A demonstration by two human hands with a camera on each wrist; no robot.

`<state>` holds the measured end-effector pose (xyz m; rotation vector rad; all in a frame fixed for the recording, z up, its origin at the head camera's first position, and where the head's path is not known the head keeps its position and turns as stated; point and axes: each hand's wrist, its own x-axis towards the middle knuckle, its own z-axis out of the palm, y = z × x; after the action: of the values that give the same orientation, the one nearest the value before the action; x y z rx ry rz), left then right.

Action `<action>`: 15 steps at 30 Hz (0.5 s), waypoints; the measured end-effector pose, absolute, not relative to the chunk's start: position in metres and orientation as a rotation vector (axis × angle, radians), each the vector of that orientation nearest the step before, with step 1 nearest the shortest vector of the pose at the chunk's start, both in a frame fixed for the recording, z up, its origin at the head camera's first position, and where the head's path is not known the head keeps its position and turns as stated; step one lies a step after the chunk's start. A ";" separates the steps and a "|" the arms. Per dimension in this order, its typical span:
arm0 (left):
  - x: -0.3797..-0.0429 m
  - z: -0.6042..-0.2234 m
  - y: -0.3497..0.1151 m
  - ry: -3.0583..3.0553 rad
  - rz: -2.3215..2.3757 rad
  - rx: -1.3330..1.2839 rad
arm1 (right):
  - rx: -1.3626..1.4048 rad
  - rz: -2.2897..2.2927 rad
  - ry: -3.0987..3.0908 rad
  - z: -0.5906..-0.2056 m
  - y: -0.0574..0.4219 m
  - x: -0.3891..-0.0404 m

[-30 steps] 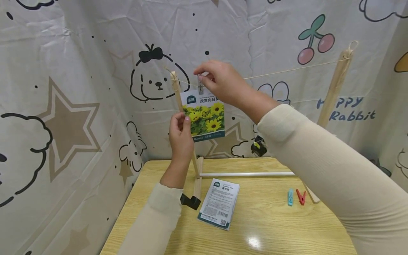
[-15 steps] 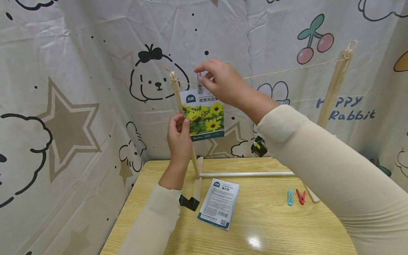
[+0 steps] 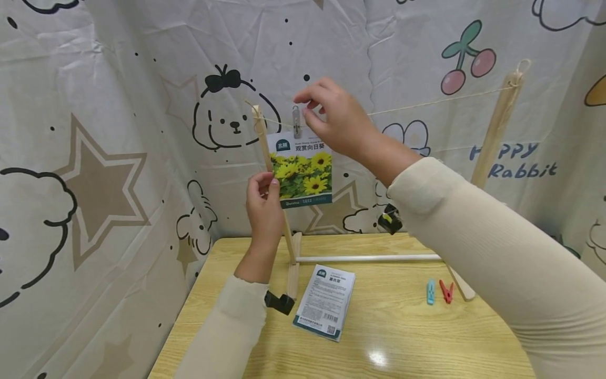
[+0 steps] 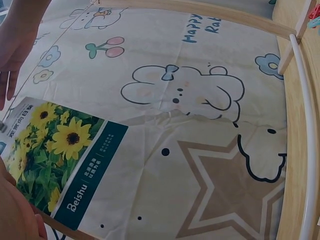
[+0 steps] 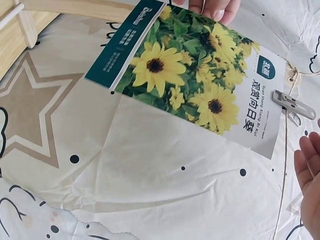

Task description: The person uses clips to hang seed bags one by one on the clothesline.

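Note:
A sunflower seed packet (image 3: 303,171) hangs from a string (image 3: 435,104), held at its top edge by a grey clothespin (image 5: 295,105). In the head view the clothespin (image 3: 296,122) stands upright over the packet. My left hand (image 3: 265,205) pinches the packet's left edge low down, thumb in front. Just right of the clothespin is my right hand (image 3: 338,116), its fingers loosely bent and apart from the clip. The right wrist view has these fingers (image 5: 307,160) beside the clip with a gap between them.
Wooden posts (image 3: 497,131) carry the string, and a white rod (image 3: 369,258) joins their feet. On the wooden table (image 3: 388,337) lie a stack of packets (image 3: 325,302), a blue clothespin (image 3: 430,292) and a red clothespin (image 3: 446,291). A printed curtain (image 3: 142,79) hangs behind.
My right hand has let go of the grey clothespin and moved slightly right and up from it. The left hand has shifted slightly down and left, still pinching the packet.

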<state>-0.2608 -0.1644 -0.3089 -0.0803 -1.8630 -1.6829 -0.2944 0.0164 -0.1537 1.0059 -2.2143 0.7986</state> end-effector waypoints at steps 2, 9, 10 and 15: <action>-0.261 -0.310 -0.164 -1.859 -1.688 -0.078 | 1.009 0.797 -2.188 -0.155 0.018 -0.294; -0.262 -0.312 -0.164 -1.827 -1.671 -0.085 | 1.003 0.789 -2.119 -0.159 0.022 -0.293; -0.262 -0.313 -0.164 -1.825 -1.665 -0.084 | 1.002 0.792 -2.113 -0.159 0.023 -0.293; -0.262 -0.314 -0.163 -1.817 -1.652 -0.089 | 0.998 0.805 -2.079 -0.161 0.026 -0.292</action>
<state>-0.2623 -0.1628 -0.3141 -0.0891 -1.8168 -1.6523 -0.2921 0.0261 -0.1613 0.9984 -2.0792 0.8048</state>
